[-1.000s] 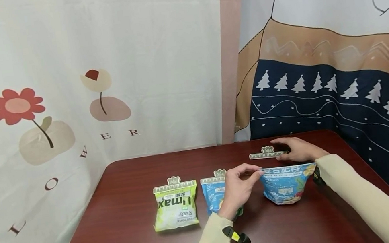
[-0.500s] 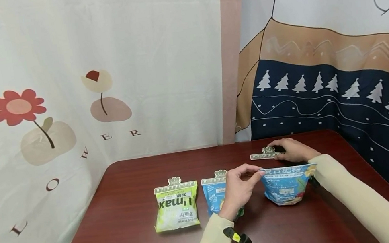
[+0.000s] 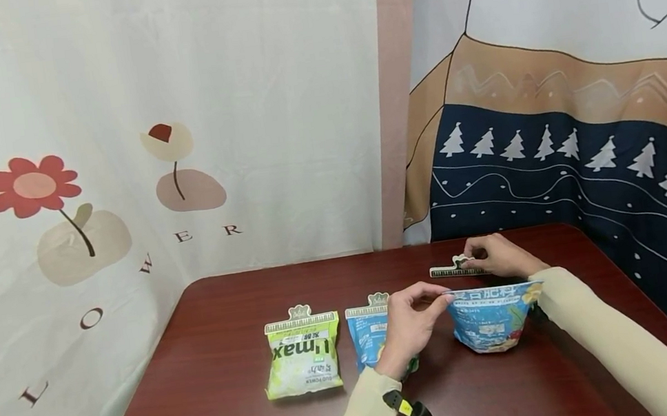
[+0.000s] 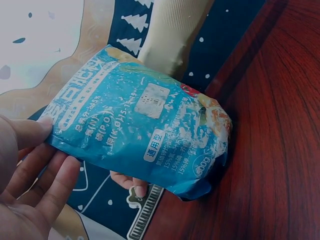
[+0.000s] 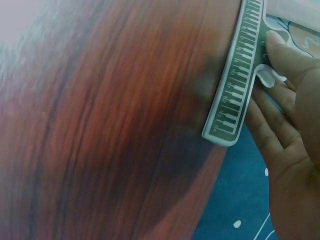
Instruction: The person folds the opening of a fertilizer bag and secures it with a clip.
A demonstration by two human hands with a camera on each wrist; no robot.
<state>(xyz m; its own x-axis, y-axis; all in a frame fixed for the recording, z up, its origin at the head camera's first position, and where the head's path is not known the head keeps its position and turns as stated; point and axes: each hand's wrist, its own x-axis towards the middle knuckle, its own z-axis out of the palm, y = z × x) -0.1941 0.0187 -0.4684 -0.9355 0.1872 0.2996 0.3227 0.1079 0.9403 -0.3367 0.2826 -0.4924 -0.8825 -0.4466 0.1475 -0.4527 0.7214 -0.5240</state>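
Observation:
My left hand [image 3: 411, 323] pinches the top left corner of a blue fertilizer bag [image 3: 490, 320] between thumb and fingers. In the left wrist view the blue bag [image 4: 145, 125] stands tilted, its lower end at the tabletop. Behind it, near the far edge of the table, my right hand [image 3: 501, 257] holds a clip [image 3: 457, 269] by its crown-shaped handle. The right wrist view shows the thumb of the right hand [image 5: 295, 100] on the handle and the fingers under it; the long clip [image 5: 237, 85] bears a piano-key pattern.
A green bag [image 3: 304, 357] with a clip [image 3: 299, 316] across its top lies left on the dark red table [image 3: 202, 363]. A second blue bag [image 3: 367, 339], also with a clip [image 3: 377, 300], lies partly hidden behind the left hand. Printed curtains [image 3: 297, 115] hang behind the table.
My right hand has moved left onto the clip's handle and now grips it; the clip has tilted slightly. The left hand stays in place, pinching the blue bag.

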